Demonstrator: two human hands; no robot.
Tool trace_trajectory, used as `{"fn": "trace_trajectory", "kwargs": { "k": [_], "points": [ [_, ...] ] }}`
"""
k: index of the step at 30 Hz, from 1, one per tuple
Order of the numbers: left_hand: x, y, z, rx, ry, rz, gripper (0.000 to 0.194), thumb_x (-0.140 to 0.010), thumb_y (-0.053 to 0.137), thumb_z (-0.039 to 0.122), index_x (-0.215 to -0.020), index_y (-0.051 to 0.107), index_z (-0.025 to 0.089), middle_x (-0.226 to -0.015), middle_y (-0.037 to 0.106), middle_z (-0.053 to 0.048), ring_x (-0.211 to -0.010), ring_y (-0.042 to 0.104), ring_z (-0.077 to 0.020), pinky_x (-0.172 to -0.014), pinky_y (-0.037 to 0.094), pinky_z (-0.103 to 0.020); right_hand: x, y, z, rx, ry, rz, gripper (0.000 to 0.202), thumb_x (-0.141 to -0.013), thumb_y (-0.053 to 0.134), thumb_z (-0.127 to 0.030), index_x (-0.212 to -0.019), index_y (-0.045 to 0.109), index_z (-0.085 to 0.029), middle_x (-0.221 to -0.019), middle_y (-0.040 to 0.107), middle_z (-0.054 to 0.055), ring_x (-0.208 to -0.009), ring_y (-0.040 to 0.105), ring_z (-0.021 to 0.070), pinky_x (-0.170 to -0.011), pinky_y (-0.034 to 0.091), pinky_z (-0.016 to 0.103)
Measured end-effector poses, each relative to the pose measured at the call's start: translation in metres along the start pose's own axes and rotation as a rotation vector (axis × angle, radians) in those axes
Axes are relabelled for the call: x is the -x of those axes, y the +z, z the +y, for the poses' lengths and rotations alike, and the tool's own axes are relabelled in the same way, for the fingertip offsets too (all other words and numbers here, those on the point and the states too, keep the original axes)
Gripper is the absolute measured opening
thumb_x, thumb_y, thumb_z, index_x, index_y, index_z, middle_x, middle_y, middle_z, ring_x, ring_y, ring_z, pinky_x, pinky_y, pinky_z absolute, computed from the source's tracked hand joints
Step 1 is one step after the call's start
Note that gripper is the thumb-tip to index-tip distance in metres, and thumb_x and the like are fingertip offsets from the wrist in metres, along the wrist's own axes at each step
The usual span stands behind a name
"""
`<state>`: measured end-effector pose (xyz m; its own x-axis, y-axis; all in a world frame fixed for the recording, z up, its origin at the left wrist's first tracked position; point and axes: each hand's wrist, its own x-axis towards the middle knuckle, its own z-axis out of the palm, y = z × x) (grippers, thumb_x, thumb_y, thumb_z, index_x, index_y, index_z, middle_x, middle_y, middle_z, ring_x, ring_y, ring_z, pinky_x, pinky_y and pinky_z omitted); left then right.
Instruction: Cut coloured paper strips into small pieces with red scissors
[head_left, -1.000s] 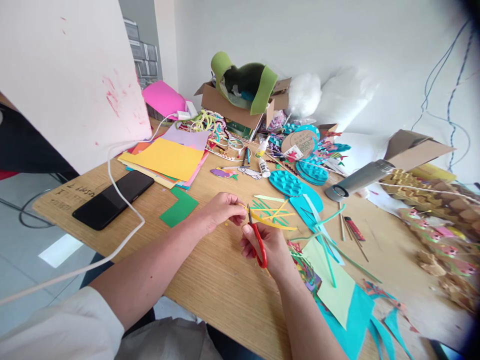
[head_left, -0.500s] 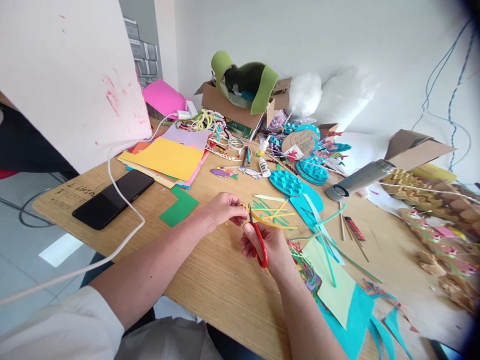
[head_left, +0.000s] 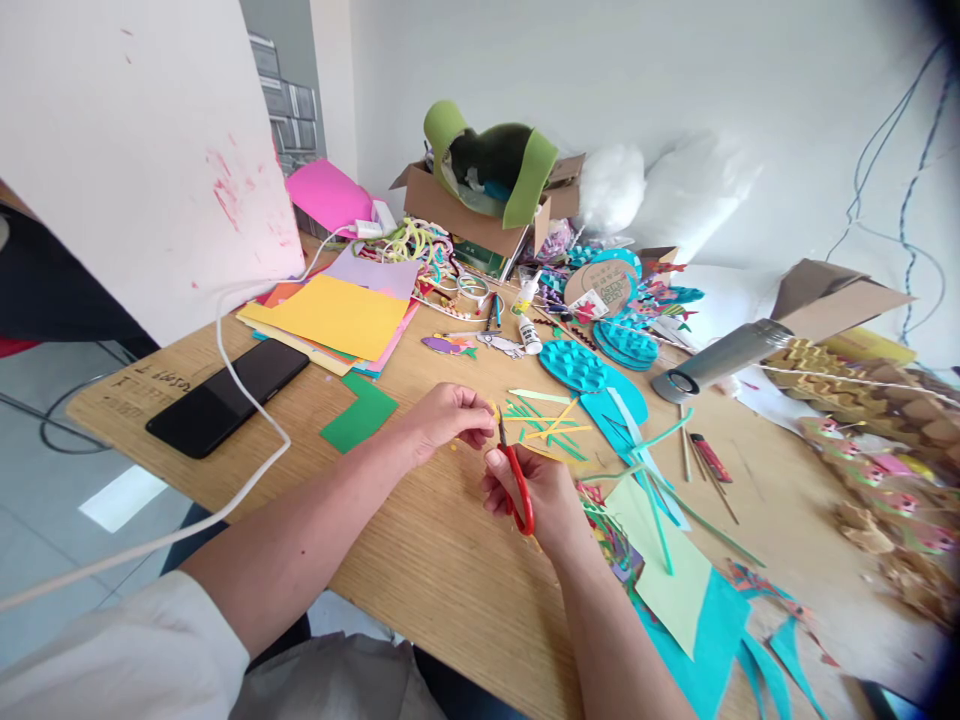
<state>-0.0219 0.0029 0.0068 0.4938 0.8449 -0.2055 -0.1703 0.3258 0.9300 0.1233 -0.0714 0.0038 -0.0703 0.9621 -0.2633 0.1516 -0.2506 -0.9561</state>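
My right hand (head_left: 541, 498) is closed around red-handled scissors (head_left: 519, 490), whose blades point up and away from me. Their tips are right beside the fingertips of my left hand (head_left: 459, 415). That hand is pinched on a small piece of yellow paper (head_left: 495, 409), mostly hidden by the fingers. Just beyond the scissors, thin green paper strips (head_left: 559, 437) and yellow paper strips (head_left: 541, 420) lie crossed on the table. Behind my right hand's knuckles, part of another yellow strip (head_left: 551, 456) shows, slightly blurred.
Left of my arm lie a black phone (head_left: 229, 397), a white cable (head_left: 259, 405), green paper (head_left: 360, 412) and stacked coloured sheets (head_left: 330, 318). Blue egg-tray pieces (head_left: 574, 367), glue bottles (head_left: 529, 336) and a steel flask (head_left: 720, 360) stand farther back. Pale green paper (head_left: 667, 570) lies right.
The long yellow strip that ran from my left fingers past the blades has come away and dropped behind my right hand. The scissor blades have closed up; both hands have barely moved.
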Motion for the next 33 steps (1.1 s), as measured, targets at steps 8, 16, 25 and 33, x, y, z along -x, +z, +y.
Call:
{"fn": "trace_trajectory", "kwargs": {
  "k": [8, 16, 25, 33],
  "points": [
    [-0.0008, 0.0001, -0.0005, 0.001, 0.008, -0.002, 0.010, -0.059, 0.067, 0.018, -0.063, 0.060, 0.012, -0.055, 0.060, 0.000, -0.050, 0.054, -0.0086, -0.055, 0.046, -0.023, 0.0005, -0.0013, 0.0029, 0.044, -0.019, 0.014, 0.049, -0.066, 0.070, -0.062, -0.061, 0.054, -0.017, -0.055, 0.064, 0.003, -0.039, 0.058, 0.0127, -0.037, 0.045, 0.020],
    [0.0009, 0.0007, 0.0001, -0.011, -0.001, -0.013, 0.009, -0.060, 0.067, 0.019, -0.062, 0.061, 0.012, -0.056, 0.061, 0.000, -0.051, 0.055, -0.0084, -0.055, 0.045, -0.023, 0.0003, -0.0002, 0.0010, 0.041, -0.024, 0.019, 0.051, -0.065, 0.068, -0.065, -0.061, 0.054, -0.017, -0.055, 0.064, 0.003, -0.039, 0.058, 0.0130, -0.038, 0.045, 0.021],
    [-0.0003, 0.0007, 0.0004, -0.001, 0.003, -0.001, 0.008, -0.061, 0.066, 0.018, -0.063, 0.060, 0.012, -0.055, 0.059, 0.000, -0.050, 0.055, -0.0085, -0.055, 0.046, -0.023, 0.0002, -0.0013, 0.0037, 0.019, -0.026, 0.007, 0.049, -0.066, 0.070, -0.063, -0.061, 0.051, -0.018, -0.054, 0.064, 0.003, -0.038, 0.058, 0.0135, -0.037, 0.045, 0.022],
    [0.0015, 0.0020, 0.0004, 0.020, -0.022, -0.007, 0.010, -0.061, 0.068, 0.017, -0.066, 0.060, 0.011, -0.058, 0.062, -0.001, -0.052, 0.056, -0.0084, -0.057, 0.046, -0.023, 0.0009, -0.0013, 0.0019, 0.022, -0.028, 0.009, 0.050, -0.065, 0.069, -0.065, -0.062, 0.051, -0.018, -0.057, 0.066, 0.004, -0.039, 0.060, 0.0148, -0.038, 0.046, 0.023]
  ]
}}
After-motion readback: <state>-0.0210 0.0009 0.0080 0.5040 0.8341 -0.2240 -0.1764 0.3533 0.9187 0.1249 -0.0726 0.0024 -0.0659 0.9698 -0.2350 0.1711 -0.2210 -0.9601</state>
